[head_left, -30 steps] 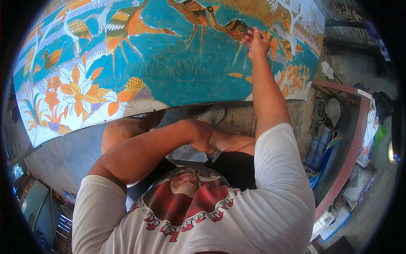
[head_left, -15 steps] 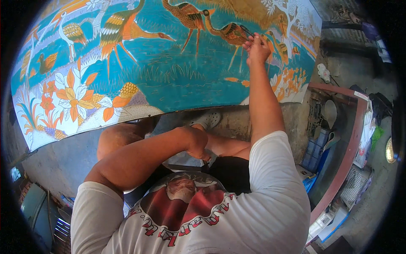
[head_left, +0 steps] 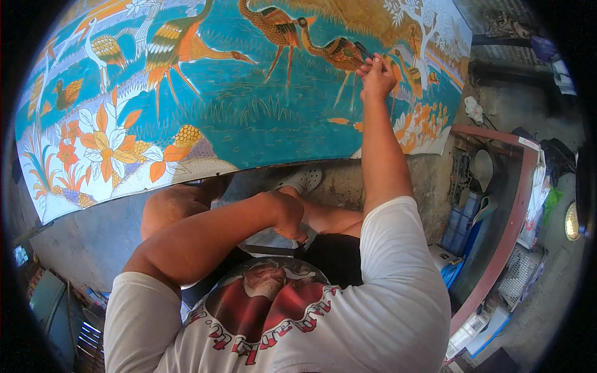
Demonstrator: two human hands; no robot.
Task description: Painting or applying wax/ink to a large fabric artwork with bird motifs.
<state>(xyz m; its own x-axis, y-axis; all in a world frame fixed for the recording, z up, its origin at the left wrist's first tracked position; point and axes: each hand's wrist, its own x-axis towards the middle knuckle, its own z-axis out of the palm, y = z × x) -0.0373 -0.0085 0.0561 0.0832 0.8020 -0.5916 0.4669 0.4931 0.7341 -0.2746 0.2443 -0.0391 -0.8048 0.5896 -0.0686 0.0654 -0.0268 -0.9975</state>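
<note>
Right hand point(head_left: 377, 76) kept raised at the same orange bird, thin dark tool point(head_left: 367, 50) pinched in its grip against the teal painted panel point(head_left: 236, 105), left hand point(head_left: 291, 214) fisted at the lap, contents hidden.

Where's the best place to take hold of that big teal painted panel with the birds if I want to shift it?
Probably the large teal painted panel by its lower edge, from the near side: that long edge overhangs free above the knees, while the right hand works up at its face.
</note>
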